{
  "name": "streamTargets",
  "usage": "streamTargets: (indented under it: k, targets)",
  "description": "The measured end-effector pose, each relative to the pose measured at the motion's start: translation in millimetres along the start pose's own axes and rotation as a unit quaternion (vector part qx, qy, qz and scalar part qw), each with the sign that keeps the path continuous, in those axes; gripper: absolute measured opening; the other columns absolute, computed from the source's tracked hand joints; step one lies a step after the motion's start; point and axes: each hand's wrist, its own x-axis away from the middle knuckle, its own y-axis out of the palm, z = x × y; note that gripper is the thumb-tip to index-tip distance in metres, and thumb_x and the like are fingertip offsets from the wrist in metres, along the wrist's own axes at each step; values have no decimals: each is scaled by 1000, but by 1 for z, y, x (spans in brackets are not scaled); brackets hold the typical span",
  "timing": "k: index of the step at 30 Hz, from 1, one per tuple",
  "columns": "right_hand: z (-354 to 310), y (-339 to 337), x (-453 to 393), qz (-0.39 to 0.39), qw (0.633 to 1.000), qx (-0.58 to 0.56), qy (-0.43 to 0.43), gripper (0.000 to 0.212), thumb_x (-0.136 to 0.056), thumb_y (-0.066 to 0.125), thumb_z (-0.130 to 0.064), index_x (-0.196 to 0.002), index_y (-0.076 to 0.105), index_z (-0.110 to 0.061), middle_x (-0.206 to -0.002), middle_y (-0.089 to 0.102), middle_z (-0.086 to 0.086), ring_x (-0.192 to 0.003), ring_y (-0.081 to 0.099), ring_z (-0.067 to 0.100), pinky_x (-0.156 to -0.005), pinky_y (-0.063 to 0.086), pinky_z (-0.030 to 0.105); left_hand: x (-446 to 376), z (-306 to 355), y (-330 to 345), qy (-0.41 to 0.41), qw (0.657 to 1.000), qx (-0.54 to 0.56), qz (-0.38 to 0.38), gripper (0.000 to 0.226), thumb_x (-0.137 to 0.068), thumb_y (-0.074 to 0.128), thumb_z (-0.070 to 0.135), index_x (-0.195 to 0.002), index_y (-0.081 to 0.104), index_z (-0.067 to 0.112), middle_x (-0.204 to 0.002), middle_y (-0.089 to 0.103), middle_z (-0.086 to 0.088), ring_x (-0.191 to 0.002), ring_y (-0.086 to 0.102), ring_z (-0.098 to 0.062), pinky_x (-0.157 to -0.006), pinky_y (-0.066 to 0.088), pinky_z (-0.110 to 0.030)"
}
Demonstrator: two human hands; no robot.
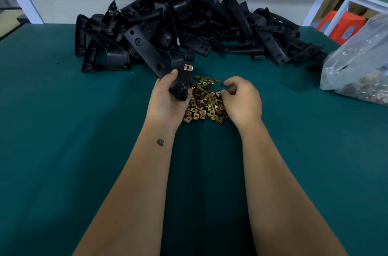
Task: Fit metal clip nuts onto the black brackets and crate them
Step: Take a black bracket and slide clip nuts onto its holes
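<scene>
My left hand [168,98] grips a black bracket [155,54] by its lower end and holds it tilted above the table. One metal clip nut [188,67] sits fitted on the bracket's upper edge. A loose heap of brass-coloured clip nuts [202,100] lies on the green table between my hands. My right hand [241,98] hovers over the heap's right side with its fingers curled down into the nuts; its fingertips seem to pinch one at the heap's edge, but blur hides the contact.
A large pile of black brackets [199,22] fills the back of the green table [84,140]. A clear plastic bag of more clip nuts [357,71] lies at the right edge. Orange stools [344,25] stand beyond the table. No crate is in view.
</scene>
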Motion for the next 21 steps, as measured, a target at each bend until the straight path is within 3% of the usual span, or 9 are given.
streamTargets:
  k: [2,5,10,14,17,19,21]
  targets:
    - [1,3,1,-18,998,31,-57,27,-91,60,-21,-116,70,-29,-115,60,-3,-115,47,23,-100,33,33,0,1,0,-4,1000,9,4,7,-96,58,9,-91,54,10,-82,63,-4,-61,58,-12,-53,49,-23]
    - [0,7,0,-67,987,107,-95,30,-92,58,-33,-120,70,-33,-126,56,-6,-122,35,21,-87,15,24,1,1,1,-6,1000,13,12,7,-97,57,10,-90,54,9,-81,62,-5,-62,56,-13,-52,48,-23]
    - [0,6,-1,-64,993,74,-71,18,-90,63,-36,-105,73,-34,-124,59,-6,-125,33,22,-84,12,25,2,1,2,-10,1000,16,15,8,-98,56,10,-90,55,9,-83,61,-5,-65,54,-14,-52,48,-23]
    - [-3,5,0,-70,995,39,-57,10,-87,67,-30,-89,62,-38,-115,59,-10,-126,35,20,-86,14,25,3,1,2,-14,999,25,18,9,-98,56,10,-89,56,8,-84,60,-7,-66,52,-14,-53,48,-23]
    - [-6,3,2,-59,996,-39,-61,19,-85,69,-19,-80,59,-34,-90,58,-20,-111,48,12,-92,26,27,4,1,3,-15,999,33,23,9,-98,55,10,-89,56,8,-84,58,-7,-67,51,-15,-52,48,-22]
    - [-10,1,3,-50,986,-155,-46,24,-85,69,-9,-78,59,-30,-79,59,-16,-85,57,2,-80,40,19,4,1,3,-16,999,35,25,9,-98,55,10,-89,56,7,-84,58,-7,-66,51,-14,-52,48,-22]
    - [-15,0,3,-45,968,-244,-28,24,-85,71,-7,-80,61,-28,-76,62,-12,-69,57,-5,-67,43,10,5,1,3,-17,999,36,25,9,-98,55,10,-90,56,7,-84,58,-7,-66,51,-14,-52,48,-22]
